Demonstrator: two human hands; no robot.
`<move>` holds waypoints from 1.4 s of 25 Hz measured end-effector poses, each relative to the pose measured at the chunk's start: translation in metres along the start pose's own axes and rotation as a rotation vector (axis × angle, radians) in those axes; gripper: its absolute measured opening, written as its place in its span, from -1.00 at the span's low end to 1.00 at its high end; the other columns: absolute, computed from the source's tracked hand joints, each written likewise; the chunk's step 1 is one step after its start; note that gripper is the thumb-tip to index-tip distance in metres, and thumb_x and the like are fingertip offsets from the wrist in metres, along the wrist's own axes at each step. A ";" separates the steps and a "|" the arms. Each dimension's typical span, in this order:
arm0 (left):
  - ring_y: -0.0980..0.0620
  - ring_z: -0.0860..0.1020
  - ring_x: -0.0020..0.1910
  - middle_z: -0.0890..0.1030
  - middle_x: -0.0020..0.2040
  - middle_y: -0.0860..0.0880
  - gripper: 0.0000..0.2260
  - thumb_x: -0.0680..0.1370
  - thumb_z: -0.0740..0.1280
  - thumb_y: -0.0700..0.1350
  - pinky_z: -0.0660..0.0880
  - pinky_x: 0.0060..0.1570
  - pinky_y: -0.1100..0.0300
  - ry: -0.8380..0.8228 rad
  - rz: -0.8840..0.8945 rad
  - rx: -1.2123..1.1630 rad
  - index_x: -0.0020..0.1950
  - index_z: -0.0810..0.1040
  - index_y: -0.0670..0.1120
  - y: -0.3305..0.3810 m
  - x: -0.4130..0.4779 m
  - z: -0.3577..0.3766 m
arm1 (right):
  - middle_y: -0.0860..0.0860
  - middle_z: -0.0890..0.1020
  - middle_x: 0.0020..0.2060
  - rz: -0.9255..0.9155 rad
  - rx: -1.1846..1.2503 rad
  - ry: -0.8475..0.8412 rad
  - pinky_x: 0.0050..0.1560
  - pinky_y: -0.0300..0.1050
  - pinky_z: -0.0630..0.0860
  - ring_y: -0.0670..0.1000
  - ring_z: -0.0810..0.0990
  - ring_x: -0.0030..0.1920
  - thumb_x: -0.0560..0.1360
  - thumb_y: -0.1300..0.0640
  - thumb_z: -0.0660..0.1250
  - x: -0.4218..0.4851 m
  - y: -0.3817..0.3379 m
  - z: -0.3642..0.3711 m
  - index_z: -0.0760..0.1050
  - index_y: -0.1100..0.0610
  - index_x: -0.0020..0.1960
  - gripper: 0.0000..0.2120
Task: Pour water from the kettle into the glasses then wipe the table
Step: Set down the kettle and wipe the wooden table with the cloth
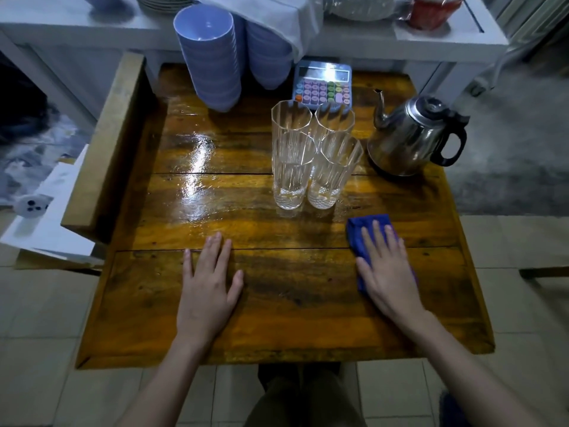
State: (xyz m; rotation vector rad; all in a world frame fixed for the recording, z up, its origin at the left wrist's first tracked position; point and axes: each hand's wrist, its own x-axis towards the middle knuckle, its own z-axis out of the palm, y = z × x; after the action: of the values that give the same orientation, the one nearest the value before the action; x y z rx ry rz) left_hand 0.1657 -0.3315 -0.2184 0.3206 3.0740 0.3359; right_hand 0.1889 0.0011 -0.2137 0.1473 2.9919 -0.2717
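Head camera view: a person leans over a glossy wooden table (277,303), both bare forearms reaching in from the bottom edge of the frame. Landmark for the scene is a cluster of 4 clear ribbed glasses (314,155), packed touching one another toward the table's far right; whether they contain water is hard to make out through the clear walls. Just right of the glasses stands a steel kettle (412,137), upright, black handle turned away from them and spout pointing to the far side. Behind the glasses lies a calculator (323,84) with pastel keys, its near edge hidden by their rims. Left of and behind the glasses rise 2 tilted stacks of blue bowls (212,60), the right stack partly covered by a white cloth (271,13) hanging from a shelf whose contents are cut off at the top. Nearer than the glasses and slightly right, the right hand (388,269) presses flat, fingers spread wide, on a blue cloth (363,226), which shows only around the fingers and palm. Nearer and left of the glasses, the left hand (209,288) rests palm down on bare wood, fingers extended, gripping nothing. A bright glare streak lies on the wood left of the glasses.
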 end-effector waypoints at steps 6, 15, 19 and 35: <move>0.02 0.02 0.56 0.13 0.57 -0.06 -0.44 0.60 0.04 0.16 -0.07 0.51 -0.13 0.000 0.005 0.013 0.54 0.17 -0.07 0.000 0.001 0.000 | 0.09 0.15 0.58 -0.352 0.009 -0.010 0.53 0.16 0.00 0.14 0.05 0.58 0.62 -0.09 0.04 -0.016 -0.127 0.027 0.15 0.09 0.57 -0.43; 0.02 0.01 0.56 0.11 0.58 -0.05 -0.44 0.61 0.03 0.17 -0.07 0.51 -0.15 0.003 0.004 -0.009 0.55 0.14 -0.06 -0.002 0.001 0.001 | 0.03 0.06 0.59 -0.015 0.050 0.016 0.56 0.12 -0.03 0.06 -0.01 0.59 0.59 -0.16 -0.10 -0.032 0.027 0.001 0.07 0.05 0.58 -0.40; 0.02 0.02 0.56 0.11 0.57 -0.05 -0.44 0.61 0.03 0.16 -0.05 0.50 -0.16 0.015 0.007 -0.011 0.55 0.15 -0.06 -0.003 0.000 0.002 | 0.07 0.05 0.60 0.111 0.066 0.063 0.57 0.16 -0.07 0.09 -0.06 0.59 0.59 -0.17 -0.15 0.022 0.006 -0.003 0.05 0.10 0.59 -0.36; 0.04 0.06 0.55 0.16 0.56 -0.04 -0.47 0.60 0.12 0.13 -0.01 0.50 -0.17 0.044 0.009 -0.092 0.52 0.23 -0.06 -0.003 0.001 0.003 | -0.01 -0.02 0.60 -0.008 0.069 -0.034 0.57 0.12 -0.12 -0.02 -0.15 0.59 0.58 -0.22 -0.16 0.000 0.042 -0.009 -0.05 0.00 0.57 -0.39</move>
State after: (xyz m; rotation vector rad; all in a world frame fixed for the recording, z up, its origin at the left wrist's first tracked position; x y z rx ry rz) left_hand 0.1641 -0.3337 -0.2218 0.3279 3.0879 0.4898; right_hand 0.1924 0.0441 -0.2127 0.1364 2.9513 -0.3739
